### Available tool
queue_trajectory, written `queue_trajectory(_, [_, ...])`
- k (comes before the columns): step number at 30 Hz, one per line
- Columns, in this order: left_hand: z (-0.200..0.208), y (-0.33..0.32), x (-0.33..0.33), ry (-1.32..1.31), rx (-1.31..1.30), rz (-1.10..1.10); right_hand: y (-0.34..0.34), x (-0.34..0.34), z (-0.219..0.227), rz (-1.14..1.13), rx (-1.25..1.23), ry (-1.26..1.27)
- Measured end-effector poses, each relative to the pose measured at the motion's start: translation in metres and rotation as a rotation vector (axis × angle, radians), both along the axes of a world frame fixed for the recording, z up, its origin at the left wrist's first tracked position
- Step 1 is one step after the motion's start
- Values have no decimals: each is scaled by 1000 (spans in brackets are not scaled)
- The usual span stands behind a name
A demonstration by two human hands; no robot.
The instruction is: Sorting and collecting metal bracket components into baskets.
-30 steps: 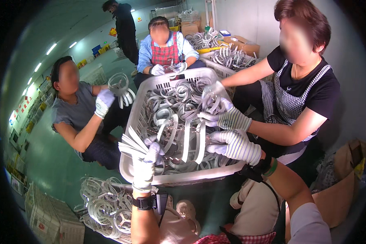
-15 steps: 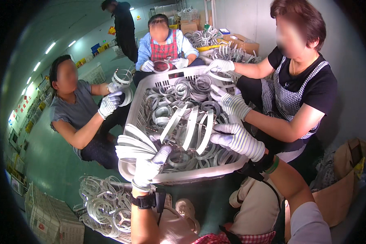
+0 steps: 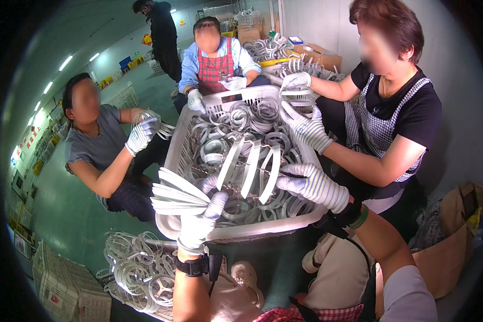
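One white basket (image 3: 252,231), heaped with gray rings (image 3: 264,111), lies below three white hoops (image 3: 250,170), their row running left to right between the hands. Right hand (image 3: 319,188) is at the right end, grip unclear; left hand (image 3: 198,219), near the other end, clamps fanned white strips (image 3: 176,197).

Ceiling tubes (image 3: 65,63) glow in a curving row at upper left, while a hard pool of light falls near center, bleaching the left hand (image 3: 196,222) and its white strips (image 3: 180,196) almost featureless. Shadow darkens the floor (image 3: 282,255) below the basket (image 3: 252,232); the wall (image 3: 459,118) dims toward the right edge. Black fisheye vignetting rings the bowed scene, faces are smoothly blurred, and distant detail at upper left softens.
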State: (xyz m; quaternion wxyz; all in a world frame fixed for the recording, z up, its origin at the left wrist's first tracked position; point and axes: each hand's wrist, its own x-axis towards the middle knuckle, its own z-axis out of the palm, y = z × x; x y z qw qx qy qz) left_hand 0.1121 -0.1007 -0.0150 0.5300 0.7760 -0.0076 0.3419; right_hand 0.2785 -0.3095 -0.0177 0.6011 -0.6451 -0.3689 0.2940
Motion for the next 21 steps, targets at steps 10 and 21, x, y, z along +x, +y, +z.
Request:
queue_trajectory(10, [0,-5,2,-11,39,-8,-5,2,-1,-4,-52,0])
queue_trajectory(21, [11,-17,14,-127,72,-114,-6,8,1,63,-124,100])
